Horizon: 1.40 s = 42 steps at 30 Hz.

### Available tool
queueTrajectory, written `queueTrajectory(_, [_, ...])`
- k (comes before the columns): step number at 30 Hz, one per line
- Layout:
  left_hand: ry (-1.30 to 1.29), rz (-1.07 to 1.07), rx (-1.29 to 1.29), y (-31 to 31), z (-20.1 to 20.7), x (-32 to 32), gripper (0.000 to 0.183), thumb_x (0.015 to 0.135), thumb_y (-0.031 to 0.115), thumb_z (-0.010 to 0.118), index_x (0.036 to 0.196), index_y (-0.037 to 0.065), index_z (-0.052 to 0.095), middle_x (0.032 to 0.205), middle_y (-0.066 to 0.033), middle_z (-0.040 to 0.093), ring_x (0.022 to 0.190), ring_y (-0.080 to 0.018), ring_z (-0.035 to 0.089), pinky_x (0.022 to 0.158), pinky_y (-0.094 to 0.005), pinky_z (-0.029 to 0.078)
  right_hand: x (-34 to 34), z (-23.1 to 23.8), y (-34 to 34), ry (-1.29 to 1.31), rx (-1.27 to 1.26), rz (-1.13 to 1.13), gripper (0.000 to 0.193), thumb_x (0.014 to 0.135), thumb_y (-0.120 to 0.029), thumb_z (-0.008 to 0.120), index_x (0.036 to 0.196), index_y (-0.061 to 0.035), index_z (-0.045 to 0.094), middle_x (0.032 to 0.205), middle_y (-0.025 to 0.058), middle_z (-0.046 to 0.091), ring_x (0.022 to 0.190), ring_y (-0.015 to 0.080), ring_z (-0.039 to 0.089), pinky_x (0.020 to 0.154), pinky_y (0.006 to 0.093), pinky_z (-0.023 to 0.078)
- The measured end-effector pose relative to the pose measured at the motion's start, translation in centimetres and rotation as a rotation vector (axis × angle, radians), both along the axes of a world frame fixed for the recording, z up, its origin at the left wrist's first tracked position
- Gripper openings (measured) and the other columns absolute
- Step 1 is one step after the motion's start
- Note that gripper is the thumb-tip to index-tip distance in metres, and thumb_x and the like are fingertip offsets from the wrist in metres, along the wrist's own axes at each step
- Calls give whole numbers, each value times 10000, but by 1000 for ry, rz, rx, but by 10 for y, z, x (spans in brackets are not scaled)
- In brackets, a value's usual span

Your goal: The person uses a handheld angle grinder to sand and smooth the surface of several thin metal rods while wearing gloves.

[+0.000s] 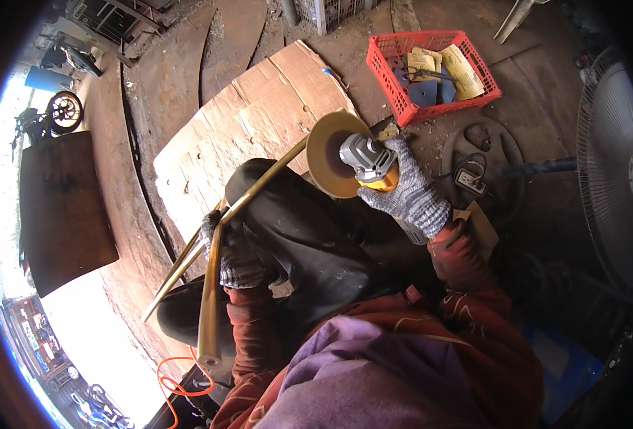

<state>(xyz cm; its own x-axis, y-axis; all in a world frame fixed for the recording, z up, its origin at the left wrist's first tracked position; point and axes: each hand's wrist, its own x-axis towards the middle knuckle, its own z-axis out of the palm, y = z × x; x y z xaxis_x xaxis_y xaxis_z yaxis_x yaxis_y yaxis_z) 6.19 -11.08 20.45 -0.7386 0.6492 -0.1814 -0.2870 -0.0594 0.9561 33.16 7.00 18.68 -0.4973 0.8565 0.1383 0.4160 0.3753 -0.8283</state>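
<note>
My left hand, in a grey knit glove, is closed round a brass-coloured metal frame of several joined bars. One bar runs up across my raised knee, and its far end meets the rim of a large tan disc. A thicker tubular leg points down toward me, its round end showing. My right hand, gloved alike, grips an angle grinder with a silver head and a yellow body. The disc is mounted on that grinder. Whether it spins, I cannot tell.
A flattened cardboard sheet lies on the floor ahead. Beyond it stands a red plastic crate of sanding sheets. To the right are a standing fan and a power socket block. An orange hose curls at lower left.
</note>
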Motion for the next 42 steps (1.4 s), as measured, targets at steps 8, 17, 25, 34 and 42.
queueTrajectory(8, [-303,192,281,-7,-66,-48,242,1021,35,579,1256,-22,568,1155,-121,614,1099,-206,605,995,-312,525,-2,2,1,-14,24,-26,893,657,-259,941,1363,-51,435,1243,196,556,1150,336,581,1007,460,484])
queueTrajectory(17, [189,42,-40,12,-10,-6,283,1010,16,573,1288,-17,530,1214,-131,583,1184,-229,584,1061,-349,507,-26,23,-22,114,-206,175,894,724,-202,919,1423,-16,393,1301,182,567,1221,302,581,1060,435,468])
queueTrajectory(25, [227,63,-49,1,-48,-30,252,1061,100,504,1293,3,534,1248,-121,584,1189,-210,578,1085,-345,480,-20,43,-11,-8,-8,112,892,701,-233,933,1396,-35,409,1286,164,562,1202,279,579,1035,422,483])
queueTrajectory(34, [78,93,55,4,-43,-22,381,1064,240,532,1387,39,515,1320,-125,585,1188,-257,607,1049,-347,501,4,30,7,-62,6,47,926,728,-233,926,1435,-13,369,1303,167,549,1224,261,563,1057,401,470])
queueTrajectory(42, [-276,46,152,6,-7,-5,396,1050,275,555,1395,82,544,1385,-125,561,1170,-244,628,873,-334,565,-21,50,-18,49,68,162,861,691,-223,937,1362,-26,435,1255,191,552,1161,344,591,1021,453,482])
